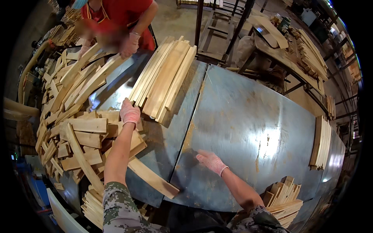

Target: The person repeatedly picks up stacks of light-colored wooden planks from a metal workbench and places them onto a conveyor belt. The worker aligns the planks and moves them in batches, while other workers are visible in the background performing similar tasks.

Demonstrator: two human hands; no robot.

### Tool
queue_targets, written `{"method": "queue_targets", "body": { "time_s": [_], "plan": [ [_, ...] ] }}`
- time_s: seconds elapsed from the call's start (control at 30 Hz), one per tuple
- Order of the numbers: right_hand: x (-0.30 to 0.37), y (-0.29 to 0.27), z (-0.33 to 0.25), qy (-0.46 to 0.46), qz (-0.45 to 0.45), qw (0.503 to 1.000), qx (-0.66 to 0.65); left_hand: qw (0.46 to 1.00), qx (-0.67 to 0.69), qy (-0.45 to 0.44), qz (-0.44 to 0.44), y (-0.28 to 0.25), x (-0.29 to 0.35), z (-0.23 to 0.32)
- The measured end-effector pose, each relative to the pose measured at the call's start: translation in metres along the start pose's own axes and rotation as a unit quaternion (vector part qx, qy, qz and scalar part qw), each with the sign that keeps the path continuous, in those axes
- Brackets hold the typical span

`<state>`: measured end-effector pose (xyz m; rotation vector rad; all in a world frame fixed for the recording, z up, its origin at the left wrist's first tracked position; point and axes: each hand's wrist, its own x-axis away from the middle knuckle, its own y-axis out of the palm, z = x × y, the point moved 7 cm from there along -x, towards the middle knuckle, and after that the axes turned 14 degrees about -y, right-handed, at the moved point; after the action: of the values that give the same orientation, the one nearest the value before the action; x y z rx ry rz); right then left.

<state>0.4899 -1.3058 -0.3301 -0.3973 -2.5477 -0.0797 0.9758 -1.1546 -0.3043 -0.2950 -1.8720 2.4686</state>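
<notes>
My left hand (130, 113), in a pale pink work glove, is at the near left end of a row of wooden slats (165, 77). Its fingers close around the end of the outermost slat, though the slat partly hides the grip. The slats lie side by side on a metal-topped table (233, 112), lengthwise away from me. Over the bare metal to the right, my right hand (211, 161) wears a matching glove and holds nothing. Its fingers stretch leftward, slightly apart.
A jumbled heap of wooden pieces (83, 134) covers the left side, with a curved board (153, 178) near me. Across the table, a person in red (116, 19) handles slats with gloved hands. Stacks stand at the right edge (321, 143) and near right (283, 200).
</notes>
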Motion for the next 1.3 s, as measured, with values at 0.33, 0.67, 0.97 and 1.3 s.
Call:
{"method": "queue_targets", "body": {
  "time_s": [0.33,0.67,0.97,1.3],
  "plan": [
    [-0.117,-0.016,-0.081,-0.068,-0.035,0.997,0.013,0.956,0.117,-0.094,-0.254,0.024,-0.054,-0.025],
    [-0.233,-0.034,-0.126,-0.207,0.125,0.97,-0.02,0.935,-0.005,0.084,-0.345,0.038,-0.004,0.035],
    [-0.215,-0.086,-0.105,-0.12,0.213,0.964,0.101,0.924,0.078,-0.037,-0.372,0.062,0.094,0.075],
    [0.005,-0.084,-0.043,-0.033,0.268,0.96,0.069,0.897,0.227,0.023,-0.379,-0.009,0.311,0.069]
  ]
}}
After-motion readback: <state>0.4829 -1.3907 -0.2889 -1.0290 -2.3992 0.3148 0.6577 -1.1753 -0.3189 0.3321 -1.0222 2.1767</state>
